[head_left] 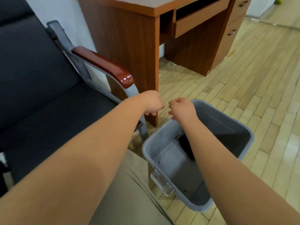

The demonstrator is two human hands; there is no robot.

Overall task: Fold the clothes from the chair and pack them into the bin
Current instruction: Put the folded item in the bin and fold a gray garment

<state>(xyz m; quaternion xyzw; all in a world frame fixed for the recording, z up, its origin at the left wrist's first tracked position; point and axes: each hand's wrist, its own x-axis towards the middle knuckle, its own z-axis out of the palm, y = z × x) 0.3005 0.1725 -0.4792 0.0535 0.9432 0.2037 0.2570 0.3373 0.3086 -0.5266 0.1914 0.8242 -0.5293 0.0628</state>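
Note:
The grey plastic bin (164, 158) stands on the floor to the right of the chair. Dark folded clothing (230, 140) lies in its far part, partly hidden by my right forearm. The dark upholstered chair (48, 108) on the left has no clothes on the part of its seat that shows. My left hand (151, 103) hangs just past the chair's front leg, fingers loosely curled downward, holding nothing. My right hand (181, 108) hovers over the bin's far left corner, fingers also loosely curled and empty. The two hands are close together but apart.
The chair's glossy wooden armrest (103, 65) juts out just behind my left hand. A brown wooden desk (129, 38) with drawers stands beyond the hands. Pale wood floor (251, 78) spreads to the right. My leg in beige trousers (129, 192) is beside the bin.

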